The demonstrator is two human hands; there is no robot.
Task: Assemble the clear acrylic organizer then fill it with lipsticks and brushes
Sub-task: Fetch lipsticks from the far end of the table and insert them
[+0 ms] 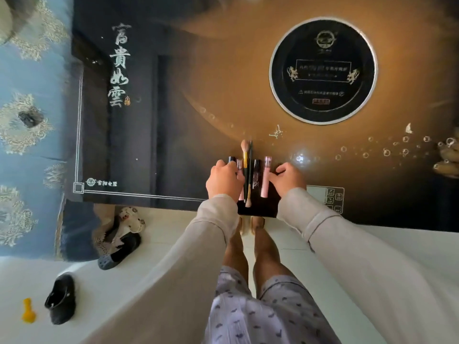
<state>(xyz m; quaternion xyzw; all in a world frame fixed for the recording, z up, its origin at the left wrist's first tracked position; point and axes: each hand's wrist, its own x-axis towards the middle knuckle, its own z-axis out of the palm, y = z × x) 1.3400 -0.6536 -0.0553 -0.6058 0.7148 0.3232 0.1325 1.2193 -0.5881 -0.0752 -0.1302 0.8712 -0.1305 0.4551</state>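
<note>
A clear acrylic organizer (257, 207) stands at the near edge of the dark glossy table (173, 120), hard to make out because it is transparent. In it stand a fluffy pink brush with a gold handle (245, 151), a thin dark brush (250, 167), a black tube (256, 176), a pink lip gloss (265, 177) and a pink-capped tube (239, 165). My left hand (223, 181) curls around the organizer's left side. My right hand (288, 176) grips its right side. Both hands hide the organizer's walls.
A round black inset hob with a silver rim (323, 70) lies at the table's far right. A touch control panel (334, 198) sits by my right wrist. Below the table edge are black shoes (60, 297), a plush toy (130, 218) and a yellow toy (28, 310) on white floor.
</note>
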